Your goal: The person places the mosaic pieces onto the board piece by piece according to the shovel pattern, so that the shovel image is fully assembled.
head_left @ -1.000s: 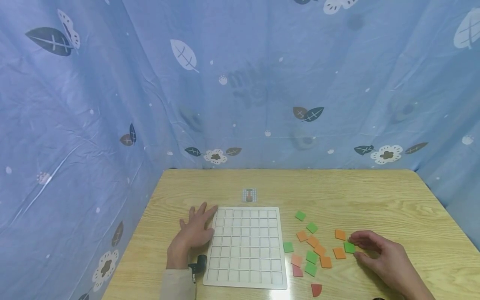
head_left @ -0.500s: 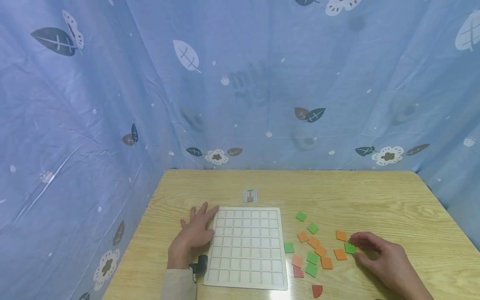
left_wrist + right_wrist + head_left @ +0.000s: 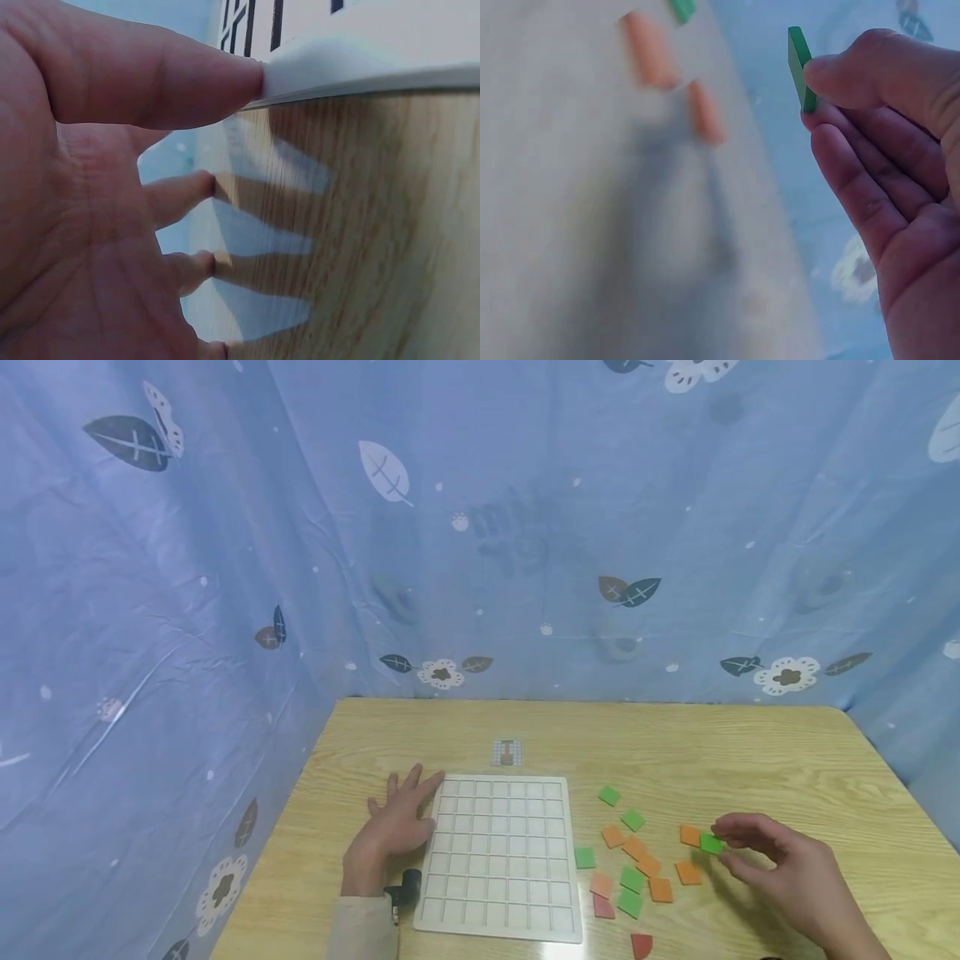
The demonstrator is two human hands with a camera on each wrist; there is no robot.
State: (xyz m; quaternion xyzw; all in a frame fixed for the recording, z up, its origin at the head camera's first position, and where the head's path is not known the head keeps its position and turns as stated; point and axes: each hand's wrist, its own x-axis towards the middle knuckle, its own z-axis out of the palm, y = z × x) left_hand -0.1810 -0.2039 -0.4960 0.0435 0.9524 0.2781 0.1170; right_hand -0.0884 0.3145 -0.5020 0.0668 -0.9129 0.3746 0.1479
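Observation:
In the head view, a pale grid board (image 3: 500, 837) with square cells lies on the table. My left hand (image 3: 396, 827) rests along its left edge, fingers spread; in the left wrist view the thumb (image 3: 202, 86) presses on the board's rim. Right of the board, my right hand (image 3: 795, 868) holds a green square tile (image 3: 711, 843) between thumb and fingertips. The right wrist view has this tile (image 3: 799, 69) edge-on, lifted off the table. Close to it, in the head view, lie an orange tile (image 3: 690, 835) and another orange tile (image 3: 687, 872).
Between board and right hand lie scattered tiles, among them a green tile (image 3: 609, 796), an orange tile (image 3: 661, 890) and a red quarter-round piece (image 3: 641, 946). A small gridded picture card (image 3: 507, 752) lies behind the board. A blue patterned curtain (image 3: 525, 527) hangs around the table.
My right hand has raised the green tile from the table, where it lay between the fingertips. The left hand stays at the board's edge. The head view has shifted slightly.

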